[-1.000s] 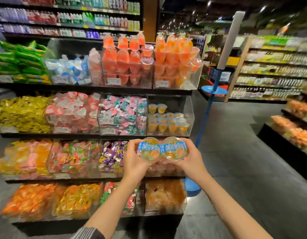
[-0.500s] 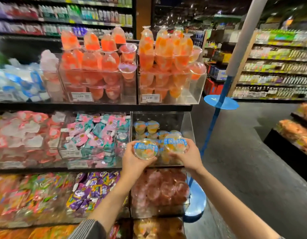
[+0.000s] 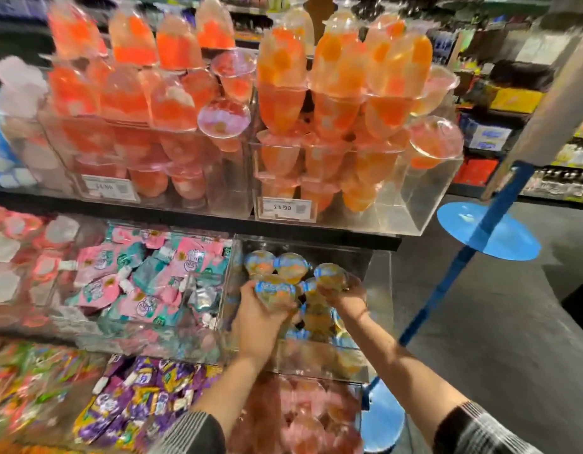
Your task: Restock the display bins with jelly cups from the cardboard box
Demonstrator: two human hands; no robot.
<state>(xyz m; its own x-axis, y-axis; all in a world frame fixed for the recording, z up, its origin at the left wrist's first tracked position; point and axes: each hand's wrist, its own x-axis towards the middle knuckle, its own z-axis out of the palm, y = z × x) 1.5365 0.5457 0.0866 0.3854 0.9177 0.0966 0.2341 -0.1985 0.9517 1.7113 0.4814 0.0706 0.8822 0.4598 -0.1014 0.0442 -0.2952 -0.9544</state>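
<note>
My left hand (image 3: 255, 317) grips a clear jelly cup (image 3: 274, 291) with a blue-banded lid and yellow fruit inside. My right hand (image 3: 345, 298) grips a second such cup (image 3: 329, 277). Both cups are over the open top of a clear acrylic bin (image 3: 378, 309) on the middle shelf at the right end. Several like cups (image 3: 275, 265) lie inside that bin, at its back and lower down. The cardboard box is out of view.
Above, two clear bins hold stacked tall orange and red jelly cups (image 3: 336, 103). To the left lies a bin of pink and teal pouches (image 3: 146, 280); below, purple sweets (image 3: 132, 404) and pink cups (image 3: 313, 417). A blue stand with a round disc (image 3: 486, 231) rises on the right beside the dark floor.
The view has come much closer to the shelves. Both hands have carried their cups forward and up, from in front of the bin to over its open top.
</note>
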